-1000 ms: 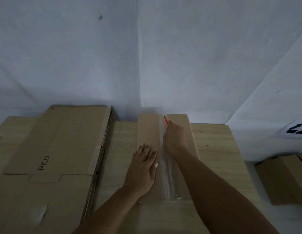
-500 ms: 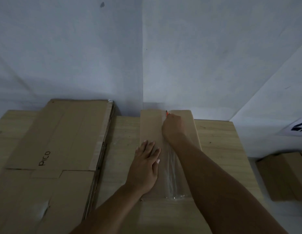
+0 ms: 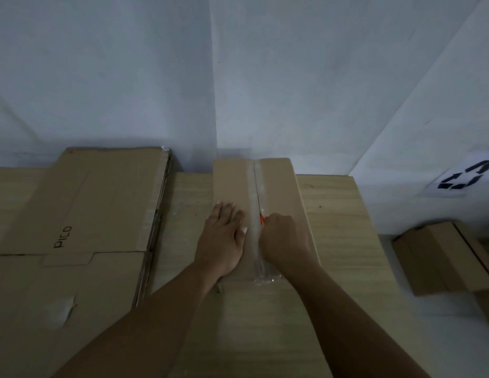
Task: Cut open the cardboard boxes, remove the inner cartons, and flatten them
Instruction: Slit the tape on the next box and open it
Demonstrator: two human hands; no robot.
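Currently: box (image 3: 276, 192), centre frame on table (image 3: 344, 241); tape-cutting step. Left hand (image 3: 222, 244) flat, fingers straight, steadying. Right hand (image 3: 285, 238) clenched around orange cutter (image 3: 262, 220) mid-seam. Next, likely: draw blade to near edge.

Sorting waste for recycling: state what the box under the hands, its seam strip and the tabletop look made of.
Box: brown cardboard, matte, creased flaps. Seam strip: clear plastic tape, likely; glossy and wrinkled. Tabletop: pale wood or wood-look laminate; grain lines show, cannot tell which.
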